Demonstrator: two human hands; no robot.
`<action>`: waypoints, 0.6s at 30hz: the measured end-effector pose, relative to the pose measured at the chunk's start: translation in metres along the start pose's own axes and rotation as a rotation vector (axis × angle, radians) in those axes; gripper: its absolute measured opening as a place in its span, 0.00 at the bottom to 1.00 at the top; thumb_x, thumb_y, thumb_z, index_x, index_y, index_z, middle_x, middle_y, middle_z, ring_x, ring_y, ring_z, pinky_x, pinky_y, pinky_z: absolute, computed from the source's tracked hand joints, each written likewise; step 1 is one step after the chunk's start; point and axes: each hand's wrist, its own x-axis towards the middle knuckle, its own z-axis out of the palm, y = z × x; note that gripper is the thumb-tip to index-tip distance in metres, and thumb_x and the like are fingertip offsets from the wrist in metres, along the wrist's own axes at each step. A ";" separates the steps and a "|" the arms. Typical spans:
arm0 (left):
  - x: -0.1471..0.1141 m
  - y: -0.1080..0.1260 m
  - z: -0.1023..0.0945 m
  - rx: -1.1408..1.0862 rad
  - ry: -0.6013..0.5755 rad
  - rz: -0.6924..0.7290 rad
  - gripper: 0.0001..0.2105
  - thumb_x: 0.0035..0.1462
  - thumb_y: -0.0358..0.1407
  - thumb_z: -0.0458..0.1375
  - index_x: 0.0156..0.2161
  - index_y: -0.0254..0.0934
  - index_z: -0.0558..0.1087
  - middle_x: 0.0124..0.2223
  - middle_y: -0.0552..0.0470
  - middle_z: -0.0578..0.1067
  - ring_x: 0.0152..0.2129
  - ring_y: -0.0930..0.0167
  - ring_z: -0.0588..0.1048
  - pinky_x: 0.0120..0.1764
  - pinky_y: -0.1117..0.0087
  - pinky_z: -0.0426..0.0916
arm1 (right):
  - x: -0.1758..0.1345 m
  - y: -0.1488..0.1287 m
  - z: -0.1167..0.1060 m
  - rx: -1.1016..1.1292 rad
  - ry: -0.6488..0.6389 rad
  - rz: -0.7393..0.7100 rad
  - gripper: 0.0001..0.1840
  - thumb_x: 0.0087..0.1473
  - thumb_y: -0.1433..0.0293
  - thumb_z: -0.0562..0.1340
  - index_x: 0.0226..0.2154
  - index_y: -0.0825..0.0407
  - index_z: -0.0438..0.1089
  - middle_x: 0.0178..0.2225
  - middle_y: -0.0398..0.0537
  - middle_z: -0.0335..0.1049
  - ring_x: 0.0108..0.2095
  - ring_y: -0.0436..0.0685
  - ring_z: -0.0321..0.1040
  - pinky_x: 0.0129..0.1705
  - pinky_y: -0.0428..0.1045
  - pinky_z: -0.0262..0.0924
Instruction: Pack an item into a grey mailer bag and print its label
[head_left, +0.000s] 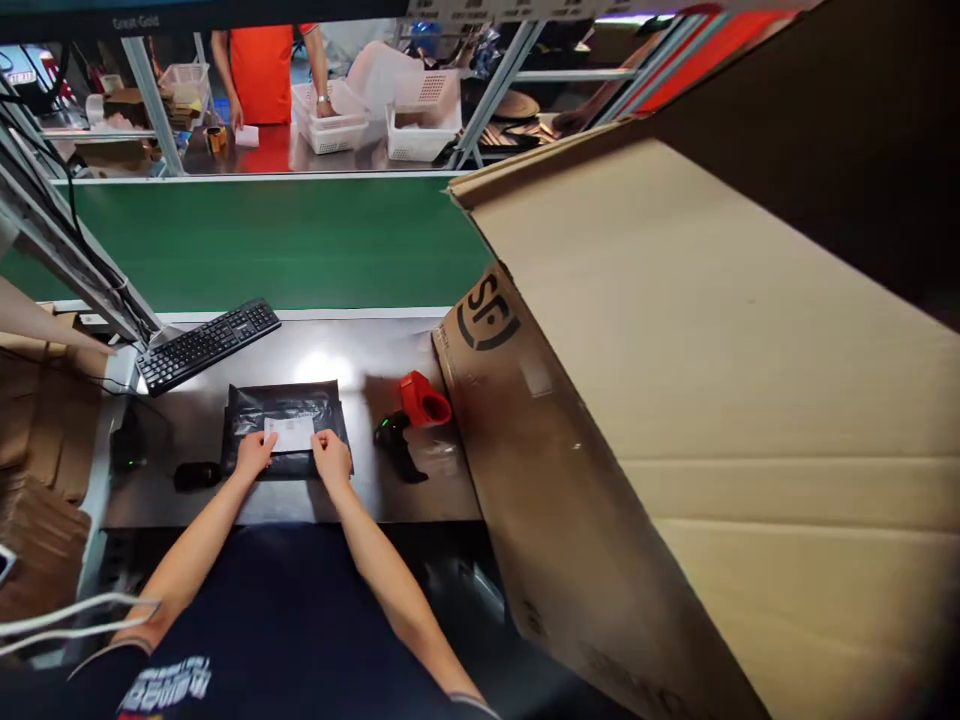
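Left hand (253, 453), right hand (331, 455): fingers flat, open, pressing white label (289, 433) onto black mailer bag (285, 410); scanner (397, 440) beside, on surface (375, 350).

flat black mailer bag (285, 415), apparently white label (289, 433) on top.
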 end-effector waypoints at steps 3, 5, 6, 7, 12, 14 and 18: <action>-0.004 -0.006 -0.006 0.241 0.086 -0.003 0.17 0.63 0.47 0.59 0.34 0.33 0.79 0.38 0.32 0.82 0.45 0.47 0.81 0.47 0.51 0.73 | 0.005 0.002 -0.004 -0.299 -0.073 0.004 0.13 0.68 0.62 0.56 0.43 0.49 0.75 0.40 0.50 0.81 0.42 0.62 0.77 0.45 0.53 0.65; -0.011 -0.010 -0.008 0.349 0.149 0.004 0.19 0.65 0.47 0.57 0.42 0.30 0.79 0.46 0.26 0.81 0.50 0.43 0.79 0.51 0.46 0.72 | 0.004 0.006 -0.005 -0.373 -0.063 -0.034 0.16 0.69 0.60 0.56 0.50 0.50 0.74 0.42 0.55 0.81 0.44 0.66 0.77 0.47 0.56 0.66; -0.014 -0.010 -0.007 0.381 0.177 0.029 0.20 0.67 0.46 0.55 0.49 0.29 0.78 0.53 0.25 0.79 0.55 0.44 0.77 0.55 0.45 0.70 | 0.004 0.007 -0.005 -0.396 -0.040 -0.101 0.19 0.69 0.59 0.56 0.53 0.51 0.73 0.46 0.58 0.80 0.47 0.68 0.77 0.50 0.57 0.66; -0.016 -0.010 -0.004 0.419 0.193 0.103 0.22 0.69 0.44 0.52 0.57 0.29 0.75 0.61 0.25 0.75 0.60 0.46 0.73 0.60 0.46 0.67 | 0.004 0.008 -0.003 -0.413 -0.024 -0.208 0.22 0.69 0.59 0.56 0.57 0.52 0.71 0.52 0.61 0.78 0.53 0.69 0.74 0.55 0.59 0.65; -0.010 -0.003 0.019 0.630 0.090 0.677 0.28 0.72 0.37 0.43 0.72 0.27 0.59 0.75 0.35 0.58 0.74 0.55 0.52 0.72 0.48 0.42 | 0.014 0.015 0.014 -0.481 -0.168 -0.654 0.33 0.71 0.63 0.51 0.74 0.53 0.52 0.76 0.55 0.45 0.76 0.66 0.41 0.77 0.69 0.31; -0.004 -0.005 0.025 0.653 0.133 0.659 0.28 0.72 0.37 0.43 0.72 0.24 0.59 0.74 0.30 0.58 0.73 0.50 0.52 0.71 0.42 0.40 | 0.020 0.022 0.016 -0.491 -0.168 -0.540 0.37 0.70 0.61 0.52 0.75 0.56 0.48 0.77 0.56 0.40 0.77 0.67 0.36 0.77 0.70 0.28; 0.007 -0.014 0.014 0.493 0.408 0.330 0.34 0.67 0.41 0.51 0.71 0.19 0.57 0.75 0.22 0.52 0.74 0.45 0.49 0.71 0.41 0.45 | 0.029 0.023 0.003 -0.314 -0.041 -0.245 0.42 0.66 0.61 0.57 0.75 0.61 0.46 0.78 0.62 0.36 0.77 0.70 0.33 0.77 0.67 0.32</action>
